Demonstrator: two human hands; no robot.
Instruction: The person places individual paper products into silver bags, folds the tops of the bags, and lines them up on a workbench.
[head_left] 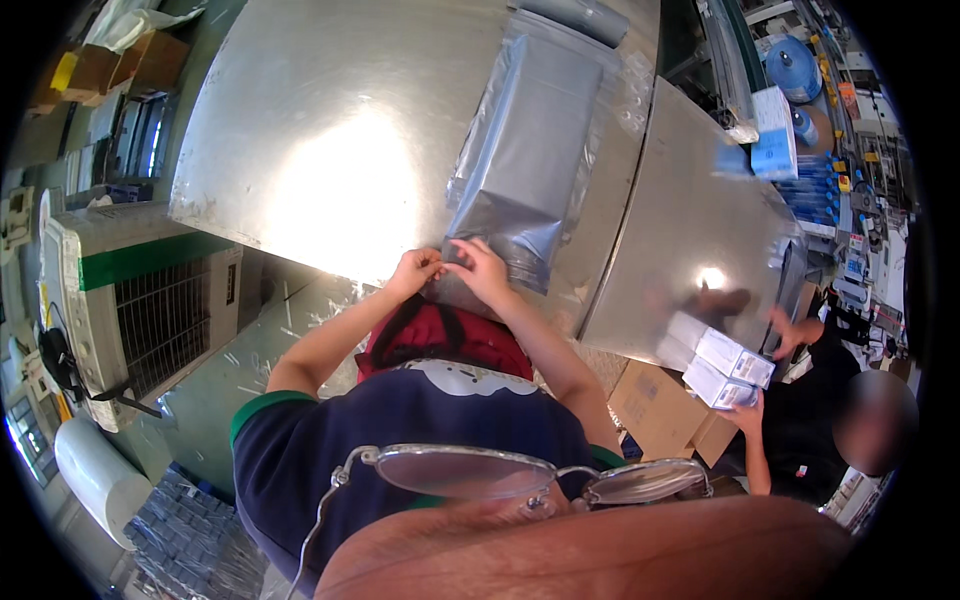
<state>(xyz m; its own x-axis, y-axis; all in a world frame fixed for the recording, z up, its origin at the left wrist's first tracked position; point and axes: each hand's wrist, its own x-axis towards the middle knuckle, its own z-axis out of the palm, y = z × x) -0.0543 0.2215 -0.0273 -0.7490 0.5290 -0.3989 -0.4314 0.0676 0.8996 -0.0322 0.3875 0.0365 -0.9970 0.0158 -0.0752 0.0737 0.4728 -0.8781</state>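
Observation:
A stack of grey plastic bags (pixel 535 130) lies lengthwise on the metal table (pixel 270 90), its near end close to the table's front edge. Just left of that near end, my two hands almost meet. The fingers of my left hand (pixel 416 272) are pinched together; what they hold, if anything, is too small to name. My right hand (pixel 482 272) is beside the lower left corner of the bags, thumb and forefinger bent toward the left fingertips. Anything between those fingers is hidden from me too.
A grey roll (pixel 580 18) rests behind the bags. On the right, a co-worker handles white boxes (pixel 725 365) at a second metal table (pixel 680 220), above an open cardboard box (pixel 655 405). A white machine with a grille (pixel 165 310) stands on the left.

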